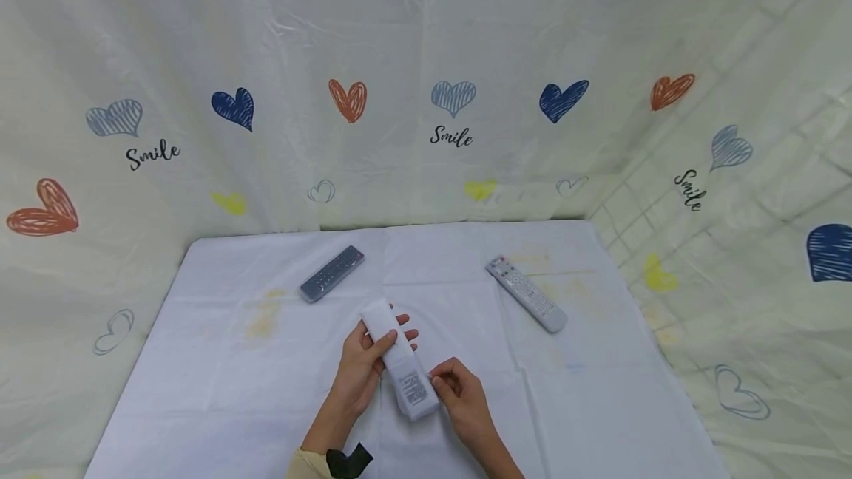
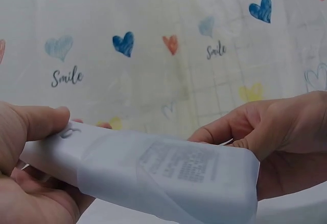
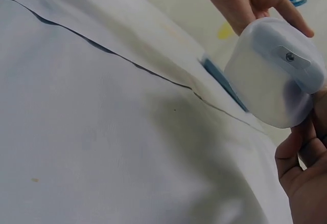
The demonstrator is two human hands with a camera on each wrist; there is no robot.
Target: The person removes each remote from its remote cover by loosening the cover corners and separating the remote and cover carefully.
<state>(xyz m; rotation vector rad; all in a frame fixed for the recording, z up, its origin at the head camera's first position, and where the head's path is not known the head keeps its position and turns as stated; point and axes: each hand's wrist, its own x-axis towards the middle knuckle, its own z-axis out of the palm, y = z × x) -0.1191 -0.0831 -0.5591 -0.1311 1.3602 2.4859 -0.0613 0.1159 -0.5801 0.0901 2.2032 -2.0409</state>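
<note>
A white remote control point(image 1: 381, 318) lies face-down or on its side in my left hand point(image 1: 359, 369), thumb across its upper surface and fingers behind it. Its near half sits inside a translucent plastic sleeve point(image 2: 110, 165), through which a printed label point(image 2: 191, 163) shows blurred. My right hand point(image 1: 464, 399) pinches the side edge of the sleeve near its lower end, thumb and forefinger together. In the right wrist view, the rounded end of the sleeve point(image 3: 260, 88) faces the camera, with a small round metallic spot on it.
A dark grey remote control point(image 1: 331, 273) lies at the back left of the white-covered table point(image 1: 220, 390). To the right lies a light grey remote control point(image 1: 527, 294), set at a slant. A curtain with printed hearts point(image 1: 393, 35) hangs behind and beside the table.
</note>
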